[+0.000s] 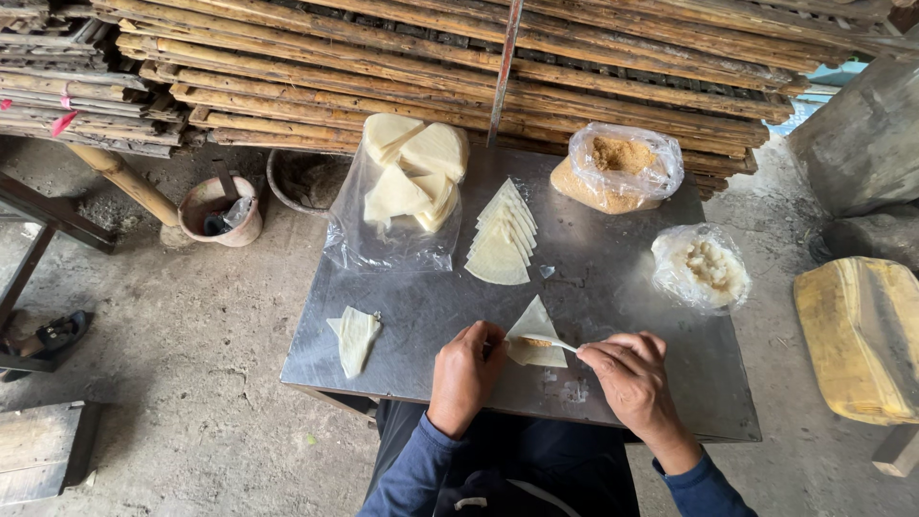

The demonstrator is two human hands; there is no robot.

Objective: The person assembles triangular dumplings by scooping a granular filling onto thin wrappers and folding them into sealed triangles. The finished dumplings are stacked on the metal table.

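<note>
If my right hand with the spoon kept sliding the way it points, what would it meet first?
Probably the left hand: the right hand aims its small spoon leftward across the triangular wrapper, though their relative heights are unclear.

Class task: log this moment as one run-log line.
left hand: steadies wrapper | right hand: spoon over wrapper | surface: metal table
</note>
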